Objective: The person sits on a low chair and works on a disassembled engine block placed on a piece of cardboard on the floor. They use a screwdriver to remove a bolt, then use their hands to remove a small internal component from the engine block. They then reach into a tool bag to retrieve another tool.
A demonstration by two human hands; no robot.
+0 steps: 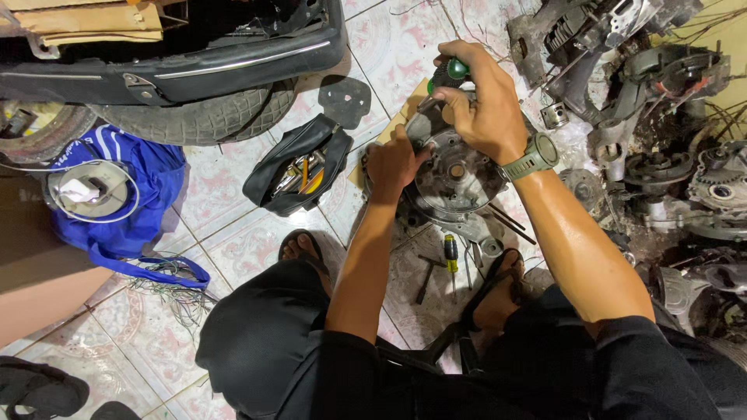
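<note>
A round grey metal engine casing point(459, 177) lies on the tiled floor between my feet, partly on a piece of cardboard. My right hand point(481, 101), with a green watch at the wrist, grips a screwdriver with a green and black handle point(447, 75) at the casing's upper edge. My left hand point(394, 162) presses against the casing's left rim, fingers curled on it. The screwdriver's tip is hidden behind my fingers.
An open black tool pouch point(297, 166) with tools lies to the left. A yellow-handled screwdriver point(450, 254) and a small hammer point(426, 274) lie near my feet. Greasy engine parts point(661, 155) pile up at the right. A tyre point(198, 117), blue bag point(144, 183) and loose wires point(175, 288) sit left.
</note>
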